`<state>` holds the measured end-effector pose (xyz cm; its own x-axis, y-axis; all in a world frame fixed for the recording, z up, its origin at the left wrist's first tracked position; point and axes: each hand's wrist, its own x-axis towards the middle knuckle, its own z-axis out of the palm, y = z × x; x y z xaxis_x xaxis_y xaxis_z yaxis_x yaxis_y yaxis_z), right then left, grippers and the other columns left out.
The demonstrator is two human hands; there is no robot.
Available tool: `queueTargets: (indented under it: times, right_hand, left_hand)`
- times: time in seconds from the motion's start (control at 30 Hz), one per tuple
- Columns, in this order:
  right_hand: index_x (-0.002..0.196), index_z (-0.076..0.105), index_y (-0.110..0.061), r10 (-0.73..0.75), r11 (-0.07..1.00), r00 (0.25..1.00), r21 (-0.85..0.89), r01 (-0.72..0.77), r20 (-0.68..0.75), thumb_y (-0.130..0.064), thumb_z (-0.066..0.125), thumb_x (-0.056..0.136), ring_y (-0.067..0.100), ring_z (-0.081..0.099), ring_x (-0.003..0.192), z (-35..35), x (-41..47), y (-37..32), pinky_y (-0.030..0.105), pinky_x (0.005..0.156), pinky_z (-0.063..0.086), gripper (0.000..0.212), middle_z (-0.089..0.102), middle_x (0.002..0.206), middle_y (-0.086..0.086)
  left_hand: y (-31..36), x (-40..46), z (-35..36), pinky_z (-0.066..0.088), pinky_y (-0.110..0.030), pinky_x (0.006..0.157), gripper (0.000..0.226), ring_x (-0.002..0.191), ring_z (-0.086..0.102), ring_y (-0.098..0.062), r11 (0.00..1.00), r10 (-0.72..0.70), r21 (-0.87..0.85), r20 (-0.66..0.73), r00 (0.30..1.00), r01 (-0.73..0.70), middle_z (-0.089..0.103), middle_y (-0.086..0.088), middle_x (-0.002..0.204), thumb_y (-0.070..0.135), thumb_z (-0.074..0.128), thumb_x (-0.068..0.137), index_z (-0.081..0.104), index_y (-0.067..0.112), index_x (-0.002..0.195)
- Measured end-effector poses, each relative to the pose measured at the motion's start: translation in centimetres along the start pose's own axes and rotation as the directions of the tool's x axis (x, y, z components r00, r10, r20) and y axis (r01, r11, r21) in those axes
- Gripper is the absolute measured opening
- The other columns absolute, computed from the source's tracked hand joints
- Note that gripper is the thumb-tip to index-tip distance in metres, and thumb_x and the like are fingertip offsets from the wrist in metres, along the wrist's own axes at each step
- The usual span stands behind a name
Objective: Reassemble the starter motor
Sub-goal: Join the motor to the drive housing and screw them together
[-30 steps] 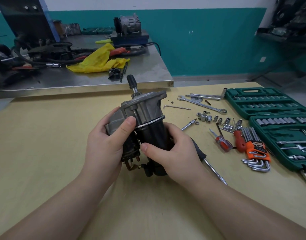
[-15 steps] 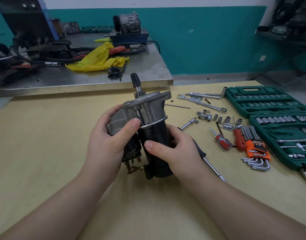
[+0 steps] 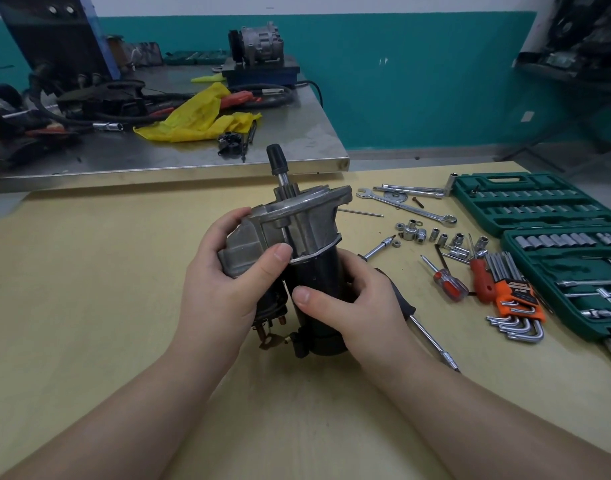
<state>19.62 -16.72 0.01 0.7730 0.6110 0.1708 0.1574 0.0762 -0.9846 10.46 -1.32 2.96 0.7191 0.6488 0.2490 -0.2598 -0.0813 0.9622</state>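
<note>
The starter motor (image 3: 309, 237) stands nearly upright at the middle of the tan table, tilted a little to the right, its shaft with a black cap (image 3: 275, 156) pointing up. Its grey cast housing sits on top of the black cylindrical body (image 3: 318, 278). My left hand (image 3: 224, 282) grips the grey housing from the left, thumb across its front. My right hand (image 3: 352, 306) wraps the black body from the right. Copper terminals (image 3: 267, 332) stick out at the lower left of the motor.
A long black-handled screwdriver (image 3: 425, 332) lies just right of my right hand. Further right lie loose sockets (image 3: 435, 235), wrenches (image 3: 404, 204), red screwdrivers (image 3: 449, 284), an orange hex key set (image 3: 515, 299) and open green socket cases (image 3: 539, 202). A cluttered steel bench (image 3: 297, 133) stands behind.
The motor has been lifted slightly and tipped further right, so the housing flange and shaft sit higher. Both hands keep their grip on it.
</note>
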Motion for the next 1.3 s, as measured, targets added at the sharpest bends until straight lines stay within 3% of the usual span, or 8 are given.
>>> queueTargets:
  times: [0.17, 0.43, 0.5, 0.63, 0.7, 0.87, 1.17, 1.3]
  right_hand:
    - [0.132, 0.067, -0.03, 0.011, 0.992, 0.997, 0.122, -0.02, 0.079, -0.037, 0.091, 0.076, 0.025, 0.07, 0.121, -0.6, 0.5, 0.2, 0.052, 0.101, 0.056, 0.061, 0.075, 0.128, 0.001]
    - [0.129, 0.067, -0.031, 0.019, 0.98, 0.991, 0.196, -0.045, 0.131, -0.024, 0.093, 0.07, 0.025, 0.067, 0.125, -0.7, 0.9, 0.6, 0.048, 0.104, 0.053, 0.065, 0.073, 0.13, 0.003]
    - [0.127, 0.068, -0.032, 0.016, 0.975, 0.993, 0.217, -0.041, 0.118, -0.023, 0.094, 0.066, 0.026, 0.066, 0.126, -0.6, 1.0, 0.9, 0.052, 0.106, 0.052, 0.067, 0.073, 0.13, 0.003]
    - [0.128, 0.068, -0.027, 0.016, 0.958, 0.994, 0.283, -0.047, 0.111, -0.016, 0.094, 0.064, 0.032, 0.066, 0.128, -0.6, 1.3, 1.4, 0.057, 0.107, 0.051, 0.07, 0.072, 0.131, 0.008]
    - [0.129, 0.067, -0.022, 0.016, 0.95, 0.995, 0.309, -0.047, 0.103, -0.012, 0.093, 0.065, 0.035, 0.066, 0.126, -0.5, 1.5, 1.5, 0.057, 0.105, 0.052, 0.07, 0.072, 0.131, 0.011]
    - [0.128, 0.067, -0.022, 0.019, 0.948, 0.995, 0.316, -0.049, 0.097, -0.007, 0.091, 0.063, 0.035, 0.067, 0.124, -0.5, 1.5, 1.8, 0.053, 0.102, 0.055, 0.07, 0.072, 0.129, 0.012]
    - [0.124, 0.067, -0.016, 0.037, 0.935, 0.992, 0.346, -0.075, 0.117, -0.003, 0.089, 0.062, 0.037, 0.069, 0.119, -0.5, 1.6, 1.9, 0.047, 0.094, 0.059, 0.067, 0.073, 0.123, 0.017]
    - [0.129, 0.066, -0.02, 0.044, 0.949, 0.991, 0.304, -0.08, 0.124, -0.004, 0.091, 0.065, 0.037, 0.067, 0.124, -0.6, 1.7, 1.9, 0.062, 0.104, 0.054, 0.071, 0.073, 0.128, 0.014]
  left_hand:
    - [0.3, 0.1, -0.4, 0.065, -0.035, 0.088, 0.075, 0.11, 0.079, -0.019, 0.989, 0.123, 0.073, 0.051, 0.991, -0.127, 0.079, 0.005, 0.122, 0.041, 0.09, 0.072, 0.062, 0.035, 0.142]
    - [0.1, 0.8, -1.6, 0.065, -0.051, 0.09, 0.082, 0.118, 0.073, -0.027, 0.924, 0.234, 0.266, 0.172, 0.957, -0.274, 0.069, -0.001, 0.135, 0.046, 0.091, 0.069, 0.055, 0.043, 0.142]
    - [0.2, 1.1, -1.9, 0.062, -0.054, 0.092, 0.08, 0.13, 0.063, -0.03, 0.853, 0.345, 0.322, 0.242, 0.907, -0.411, 0.056, -0.004, 0.151, 0.042, 0.09, 0.074, 0.052, 0.045, 0.144]
    - [0.2, 1.5, -1.9, 0.05, -0.035, 0.11, 0.056, 0.14, 0.052, -0.027, 0.636, 0.534, 0.375, 0.418, 0.735, -0.675, 0.041, -0.01, 0.158, 0.031, 0.083, 0.086, 0.062, 0.033, 0.138]
    - [0.4, 1.6, -1.7, 0.049, -0.035, 0.112, 0.047, 0.138, 0.051, -0.029, 0.612, 0.534, 0.386, 0.442, 0.721, -0.69, 0.046, -0.012, 0.154, 0.028, 0.081, 0.088, 0.065, 0.032, 0.132]
    - [1.1, 1.7, -1.9, 0.056, -0.059, 0.097, 0.036, 0.139, 0.053, -0.035, 0.594, 0.508, 0.371, 0.515, 0.69, -0.714, 0.049, -0.002, 0.149, 0.028, 0.079, 0.09, 0.066, 0.03, 0.123]
    - [1.4, 1.9, -1.9, 0.053, -0.058, 0.096, 0.024, 0.129, 0.057, -0.041, 0.531, 0.52, 0.366, 0.571, 0.635, -0.764, 0.052, -0.007, 0.14, 0.024, 0.077, 0.092, 0.065, 0.024, 0.113]
    - [1.1, 1.7, -1.8, 0.051, -0.061, 0.096, 0.026, 0.126, 0.057, -0.044, 0.496, 0.55, 0.371, 0.566, 0.615, -0.785, 0.053, -0.009, 0.136, 0.018, 0.076, 0.089, 0.063, 0.021, 0.112]
